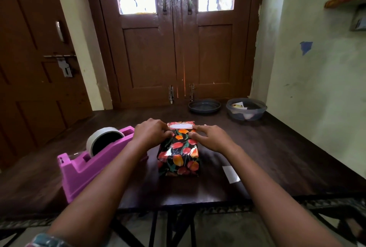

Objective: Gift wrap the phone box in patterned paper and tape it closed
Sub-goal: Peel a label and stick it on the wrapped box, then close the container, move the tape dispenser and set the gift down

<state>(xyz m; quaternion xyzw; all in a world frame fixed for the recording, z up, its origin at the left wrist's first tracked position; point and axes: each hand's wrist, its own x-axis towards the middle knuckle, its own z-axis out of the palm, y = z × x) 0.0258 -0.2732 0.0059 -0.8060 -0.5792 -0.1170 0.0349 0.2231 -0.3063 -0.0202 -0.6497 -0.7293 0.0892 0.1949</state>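
Observation:
The phone box (180,153) lies on the dark table (277,157), wrapped in black paper with red and orange tulips. A white strip of tape (181,126) runs across its far end. My left hand (151,133) holds the left end of the strip, fingers curled on the box's far left corner. My right hand (208,136) presses the strip's right end with the index finger, thumb against the box's right side.
A pink tape dispenser (95,159) with a white roll stands left of the box. A loose white tape piece (230,174) is stuck on the table at the right. A dark lid (204,106) and a plastic tub (246,109) sit at the back by the door.

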